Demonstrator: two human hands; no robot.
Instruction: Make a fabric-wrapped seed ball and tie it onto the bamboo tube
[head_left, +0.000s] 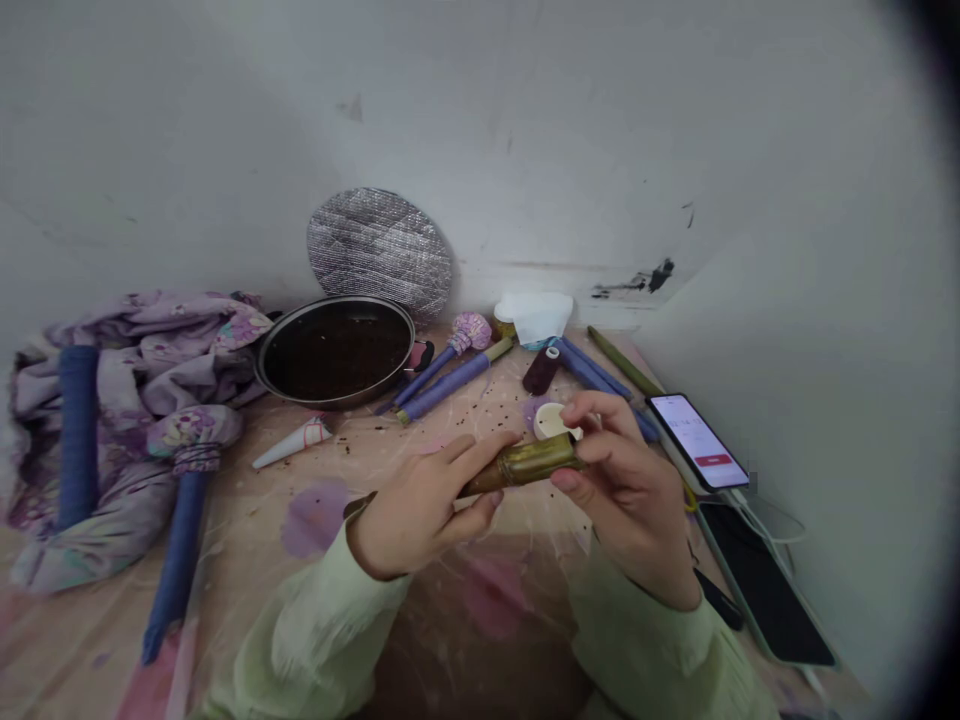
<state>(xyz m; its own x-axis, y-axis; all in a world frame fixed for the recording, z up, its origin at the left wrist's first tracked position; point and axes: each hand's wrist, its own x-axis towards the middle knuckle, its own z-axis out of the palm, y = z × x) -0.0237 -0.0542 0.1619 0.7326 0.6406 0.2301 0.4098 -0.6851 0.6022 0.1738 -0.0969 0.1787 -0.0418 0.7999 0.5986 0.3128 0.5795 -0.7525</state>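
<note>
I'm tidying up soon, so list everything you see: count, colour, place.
Glossy slim tube: 1, olive-brown, held at centre
Round rimmed pan: 1, black, left of centre
Quilted foil disc: 1, silver, behind the pan
Floral cloth heap: 1, lilac, left
Wrapped rods: at least 6, blue, left and back
Paper-like cone: 1, white-and-red, before the pan
Thread spool: 1, dark purple, back centre
Round container: 1, whitish, behind the tube
Draped sheet: 1, white, back
Pointed stick: 1, green, back right
Flat phones: 2, one lit, one dark, right
Cable: at least 1, white, by the phones
Patterned table cover: 1, pinkish, beneath
Scuffed wall: 1, whitish, back
Left hand: 1, bare, centre
Right hand: 1, bare, centre right
Sleeves: 2, pale green, front
</note>
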